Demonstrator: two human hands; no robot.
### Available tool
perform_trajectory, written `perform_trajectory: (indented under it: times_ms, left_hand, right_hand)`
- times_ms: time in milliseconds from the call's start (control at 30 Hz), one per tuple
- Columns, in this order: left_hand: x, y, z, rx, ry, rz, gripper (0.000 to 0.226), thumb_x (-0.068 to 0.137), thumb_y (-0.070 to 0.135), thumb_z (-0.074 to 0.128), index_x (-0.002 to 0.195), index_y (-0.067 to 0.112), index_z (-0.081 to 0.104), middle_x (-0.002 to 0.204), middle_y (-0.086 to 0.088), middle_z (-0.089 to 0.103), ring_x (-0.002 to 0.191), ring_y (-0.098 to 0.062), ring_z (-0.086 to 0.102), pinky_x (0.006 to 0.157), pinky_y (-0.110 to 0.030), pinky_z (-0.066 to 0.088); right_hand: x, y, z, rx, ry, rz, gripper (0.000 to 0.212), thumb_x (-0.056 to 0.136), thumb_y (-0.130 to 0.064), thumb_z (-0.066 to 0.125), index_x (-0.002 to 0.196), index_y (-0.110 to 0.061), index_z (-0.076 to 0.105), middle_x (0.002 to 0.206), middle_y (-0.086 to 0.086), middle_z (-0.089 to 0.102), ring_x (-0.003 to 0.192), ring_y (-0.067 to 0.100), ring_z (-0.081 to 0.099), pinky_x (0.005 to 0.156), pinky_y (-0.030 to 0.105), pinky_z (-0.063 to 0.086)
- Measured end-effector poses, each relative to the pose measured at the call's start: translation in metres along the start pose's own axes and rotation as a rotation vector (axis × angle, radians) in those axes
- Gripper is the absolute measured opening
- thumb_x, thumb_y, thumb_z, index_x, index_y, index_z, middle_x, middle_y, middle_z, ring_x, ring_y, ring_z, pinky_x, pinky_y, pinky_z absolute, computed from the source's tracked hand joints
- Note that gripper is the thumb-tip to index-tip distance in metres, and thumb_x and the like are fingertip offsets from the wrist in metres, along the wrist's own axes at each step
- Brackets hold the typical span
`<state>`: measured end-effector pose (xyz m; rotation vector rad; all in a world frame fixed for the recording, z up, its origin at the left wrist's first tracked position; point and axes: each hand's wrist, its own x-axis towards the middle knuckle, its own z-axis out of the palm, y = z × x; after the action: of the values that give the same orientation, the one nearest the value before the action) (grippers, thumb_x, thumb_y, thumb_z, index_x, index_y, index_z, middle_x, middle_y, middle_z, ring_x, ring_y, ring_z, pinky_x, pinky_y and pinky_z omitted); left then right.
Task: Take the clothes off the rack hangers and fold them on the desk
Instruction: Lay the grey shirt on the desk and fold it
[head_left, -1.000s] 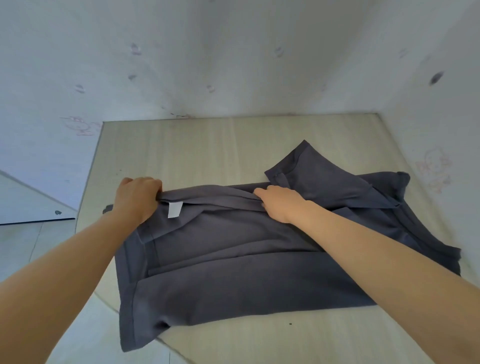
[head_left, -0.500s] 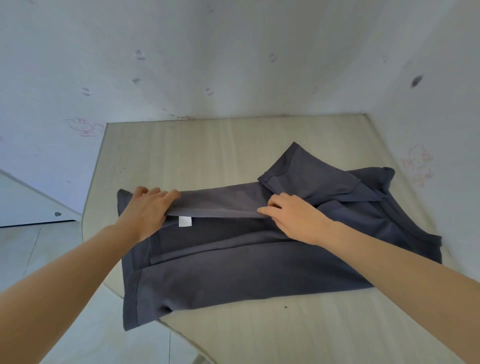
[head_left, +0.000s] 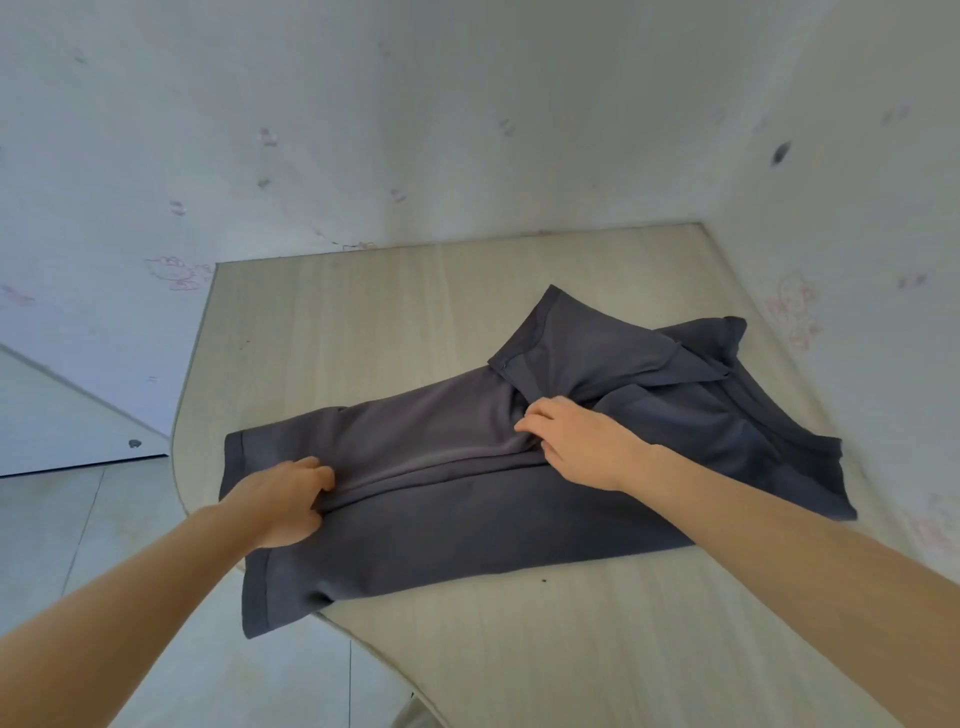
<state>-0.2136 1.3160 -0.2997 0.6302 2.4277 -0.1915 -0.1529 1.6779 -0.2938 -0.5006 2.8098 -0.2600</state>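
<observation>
A dark grey garment (head_left: 467, 525) lies spread on the light wooden desk (head_left: 363, 322). One long side is folded over toward me, leaving a ridge across the middle. My left hand (head_left: 283, 501) is at the left end of that ridge, fingers curled into the cloth. My right hand (head_left: 576, 444) pinches the fabric near the middle, just below a collar-like flap (head_left: 576, 338) that sticks up toward the back. The garment's lower left corner hangs over the desk's curved front edge.
White walls (head_left: 467, 130) close the desk in at the back and on the right. A tiled floor (head_left: 52, 525) lies below on the left. The desk's curved front edge (head_left: 363, 644) runs under the cloth.
Both hands have drawn the folded edge toward me, covering the white label. My left hand moved down along the cloth, and the fold now lies lower across the garment.
</observation>
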Motion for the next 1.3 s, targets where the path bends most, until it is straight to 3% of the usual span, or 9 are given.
perform_trajectory:
  times_ms: [167, 333, 533, 667, 800, 900, 1033, 1200, 1300]
  left_hand:
    - [0.028, 0.052, -0.017, -0.221, 0.08, 0.1, 0.016, 0.093, 0.017, 0.047, 0.101, 0.029, 0.055, 0.106, 0.009, 0.05, 0.103, -0.017, 0.054, 0.088, -0.026, 0.043]
    - [0.072, 0.133, -0.034, -0.622, 0.156, 0.176, 0.027, 0.096, 0.022, 0.056, 0.122, 0.022, 0.06, 0.111, 0.011, 0.055, 0.095, -0.007, 0.054, 0.089, -0.018, 0.04]
    - [0.136, 0.193, -0.062, -1.531, 0.076, -0.117, 0.027, 0.092, 0.02, 0.064, 0.117, 0.009, 0.061, 0.105, -0.008, 0.069, 0.095, -0.021, 0.066, 0.088, -0.033, 0.056]
    - [0.162, 0.204, -0.072, -1.809, 0.042, -0.171, 0.03, 0.087, 0.012, 0.07, 0.115, 0.008, 0.059, 0.113, -0.009, 0.069, 0.102, -0.024, 0.067, 0.092, -0.039, 0.055]
    - [0.173, 0.209, -0.081, -1.893, 0.028, -0.139, 0.041, 0.087, -0.006, 0.063, 0.123, 0.011, 0.052, 0.117, -0.011, 0.064, 0.104, -0.028, 0.065, 0.087, -0.042, 0.057]
    - [0.172, 0.21, -0.092, -1.946, 0.034, -0.071, 0.035, 0.091, -0.009, 0.055, 0.119, 0.012, 0.057, 0.116, -0.012, 0.067, 0.104, -0.027, 0.067, 0.082, -0.04, 0.058]
    - [0.16, 0.206, -0.103, -1.99, -0.023, 0.027, 0.033, 0.095, -0.005, 0.051, 0.122, 0.012, 0.058, 0.116, -0.012, 0.069, 0.106, -0.029, 0.067, 0.085, -0.043, 0.057]
    - [0.13, 0.218, -0.096, -1.789, -0.085, 0.177, 0.029, 0.096, 0.004, 0.055, 0.122, 0.015, 0.058, 0.114, -0.008, 0.071, 0.104, -0.025, 0.069, 0.09, -0.045, 0.056]
    - [0.113, 0.222, -0.075, -1.167, 0.119, 0.445, 0.019, 0.095, 0.009, 0.055, 0.106, 0.025, 0.054, 0.103, 0.003, 0.071, 0.096, -0.016, 0.068, 0.09, -0.039, 0.055]
  right_hand:
    - [-0.026, 0.047, -0.017, -0.035, 0.043, 0.19, 0.034, 0.099, -0.018, 0.041, 0.133, -0.014, 0.048, 0.13, 0.004, 0.046, 0.114, 0.022, 0.044, 0.094, 0.035, 0.044]
    - [-0.033, 0.114, -0.024, 0.065, 0.012, 0.515, 0.042, 0.1, -0.026, 0.043, 0.138, -0.008, 0.042, 0.137, 0.013, 0.043, 0.122, 0.031, 0.042, 0.102, 0.039, 0.038]
    - [-0.015, 0.181, -0.036, 0.211, 0.047, 0.808, 0.057, 0.099, -0.03, 0.046, 0.146, -0.003, 0.029, 0.145, 0.024, 0.036, 0.131, 0.041, 0.037, 0.107, 0.044, 0.032]
    - [0.008, 0.203, -0.035, 0.349, 0.04, 0.839, 0.055, 0.096, -0.034, 0.05, 0.142, -0.005, 0.038, 0.139, 0.018, 0.046, 0.125, 0.037, 0.046, 0.104, 0.043, 0.038]
    - [0.02, 0.206, -0.031, 0.572, 0.058, 0.863, 0.052, 0.097, -0.032, 0.052, 0.141, -0.008, 0.039, 0.132, 0.011, 0.054, 0.122, 0.029, 0.051, 0.098, 0.03, 0.038]
    - [0.021, 0.21, -0.033, 0.62, 0.099, 0.816, 0.02, 0.098, -0.031, 0.052, 0.094, -0.014, 0.063, 0.094, 0.003, 0.063, 0.098, 0.026, 0.059, 0.077, 0.025, 0.039]
    - [0.005, 0.209, -0.049, 0.779, 0.221, 0.814, 0.04, 0.095, -0.018, 0.056, 0.057, -0.016, 0.043, 0.059, -0.003, 0.044, 0.06, 0.012, 0.043, 0.055, 0.022, 0.029]
    - [-0.045, 0.2, -0.062, 0.848, 0.155, 0.825, 0.027, 0.089, -0.009, 0.061, 0.063, -0.015, 0.061, 0.065, 0.0, 0.057, 0.067, 0.015, 0.053, 0.063, 0.022, 0.04]
    - [-0.078, 0.192, -0.051, 0.711, -0.01, 0.783, 0.013, 0.087, -0.012, 0.066, 0.098, -0.018, 0.072, 0.095, -0.004, 0.068, 0.093, 0.012, 0.061, 0.091, 0.024, 0.045]
